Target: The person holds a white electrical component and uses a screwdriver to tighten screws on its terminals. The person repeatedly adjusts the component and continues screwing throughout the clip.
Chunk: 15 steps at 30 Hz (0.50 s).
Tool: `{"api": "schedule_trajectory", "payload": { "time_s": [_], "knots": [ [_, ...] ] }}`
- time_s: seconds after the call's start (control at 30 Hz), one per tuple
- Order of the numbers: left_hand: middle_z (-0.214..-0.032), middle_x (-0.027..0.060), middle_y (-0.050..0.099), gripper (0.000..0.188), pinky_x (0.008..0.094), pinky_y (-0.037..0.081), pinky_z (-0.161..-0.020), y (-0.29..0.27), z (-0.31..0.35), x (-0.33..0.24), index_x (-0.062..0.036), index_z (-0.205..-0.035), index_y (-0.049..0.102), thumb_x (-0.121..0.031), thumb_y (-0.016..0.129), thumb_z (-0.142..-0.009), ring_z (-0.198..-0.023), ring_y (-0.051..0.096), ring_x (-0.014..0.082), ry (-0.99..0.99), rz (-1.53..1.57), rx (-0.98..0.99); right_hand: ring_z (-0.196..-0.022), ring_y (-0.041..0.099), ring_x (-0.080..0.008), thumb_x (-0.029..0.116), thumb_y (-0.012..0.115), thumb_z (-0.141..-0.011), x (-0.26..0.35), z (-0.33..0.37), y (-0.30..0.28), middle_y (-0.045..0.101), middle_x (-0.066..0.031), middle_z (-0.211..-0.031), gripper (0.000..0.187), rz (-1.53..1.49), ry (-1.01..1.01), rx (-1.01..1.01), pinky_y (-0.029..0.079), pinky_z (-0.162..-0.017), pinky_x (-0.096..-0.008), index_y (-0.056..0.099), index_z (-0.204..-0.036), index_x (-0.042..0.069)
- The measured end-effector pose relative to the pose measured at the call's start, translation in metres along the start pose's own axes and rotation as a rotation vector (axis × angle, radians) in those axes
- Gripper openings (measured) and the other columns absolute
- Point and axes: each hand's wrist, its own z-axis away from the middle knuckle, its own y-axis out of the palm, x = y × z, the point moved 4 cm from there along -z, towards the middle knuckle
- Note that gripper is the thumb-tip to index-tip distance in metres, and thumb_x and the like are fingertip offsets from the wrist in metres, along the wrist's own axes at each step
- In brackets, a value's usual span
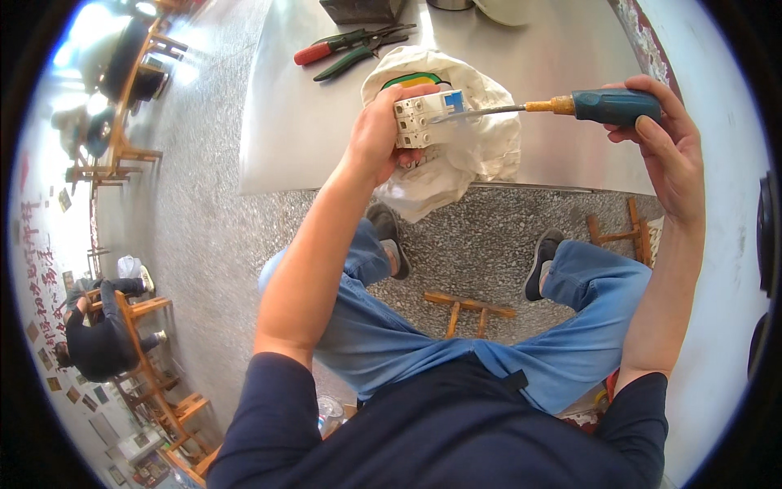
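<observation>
My left hand [377,134] is closed around a white circuit breaker [414,124] with a blue part near one corner. Screw holes show along the side that faces left. My right hand [669,143] grips the dark blue handle of a screwdriver [615,107], thumb and fingers pressed on its end. The metal shaft points left and its tip reaches the breaker; whether it sits in a screw, I cannot tell. Beneath the breaker a crumpled cream cloth bag [489,151] with a green and yellow print lies over the near edge of the table.
On the metal-topped table [562,65] lie pliers with red and green handles [350,49]. A dark box [362,10] stands behind them. Below is a wooden stool [468,310]. Far left, another person [98,338] sits among wooden benches [151,306].
</observation>
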Motion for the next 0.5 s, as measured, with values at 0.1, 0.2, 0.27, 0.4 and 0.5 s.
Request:
{"api": "schedule_trajectory", "payload": {
  "time_s": [0.1,0.2,0.27,0.4,0.5],
  "knots": [
    [-0.094,0.0059,0.073,0.054,0.0254,0.038,-0.044,-0.002,-0.0018,0.0024,-0.0092,-0.13,0.069,-0.038,0.03,-0.105,-0.058,0.056,0.0135,-0.002,-0.01,0.007,-0.098,0.074,-0.0228,0.02,0.065,-0.099,0.001,-0.0001,0.0037,0.071,-0.0178,-0.12,0.042,-0.022,-0.004,0.011,0.061,-0.089,-0.0336,0.06,-0.137,0.004],
    [-0.094,0.0061,0.074,0.055,0.0248,0.038,-0.043,-0.0032,-0.0024,0.0017,-0.0088,-0.131,0.069,-0.038,0.03,-0.105,-0.058,0.056,0.013,-0.005,-0.012,-0.003,-0.099,0.074,-0.0211,0.019,0.066,-0.1,0.0039,-0.0017,0.0086,0.072,-0.0165,-0.12,0.04,-0.056,-0.016,0.031,0.061,-0.089,-0.0326,0.061,-0.136,0.004],
    [-0.094,0.0064,0.074,0.056,0.0246,0.038,-0.043,-0.0025,-0.0025,0.0017,-0.0085,-0.131,0.069,-0.039,0.03,-0.105,-0.058,0.056,0.0127,-0.01,0.002,0.006,-0.099,0.074,-0.021,0.02,0.066,-0.1,0.0034,-0.0017,0.0098,0.072,-0.0163,-0.12,0.04,-0.056,-0.01,0.036,0.061,-0.089,-0.0322,0.061,-0.136,0.004],
    [-0.093,0.0065,0.074,0.057,0.024,0.038,-0.043,0.0028,0.0002,-0.0006,-0.0081,-0.131,0.068,-0.04,0.03,-0.105,-0.058,0.056,0.0122,-0.024,0.003,-0.033,-0.099,0.074,-0.0207,0.02,0.067,-0.1,0.0023,-0.0015,0.0094,0.072,-0.0151,-0.118,0.04,-0.056,-0.006,0.025,0.062,-0.089,-0.032,0.061,-0.136,0.003],
    [-0.092,0.0063,0.074,0.057,0.0237,0.038,-0.043,-0.0014,-0.0012,0.0004,-0.0084,-0.131,0.068,-0.041,0.03,-0.105,-0.057,0.056,0.012,-0.008,-0.021,-0.008,-0.096,0.075,-0.0204,0.022,0.068,-0.1,0.0027,-0.0012,0.0101,0.072,-0.0143,-0.115,0.04,-0.048,-0.012,0.012,0.062,-0.086,-0.0306,0.061,-0.135,0.003]
  ]
}}
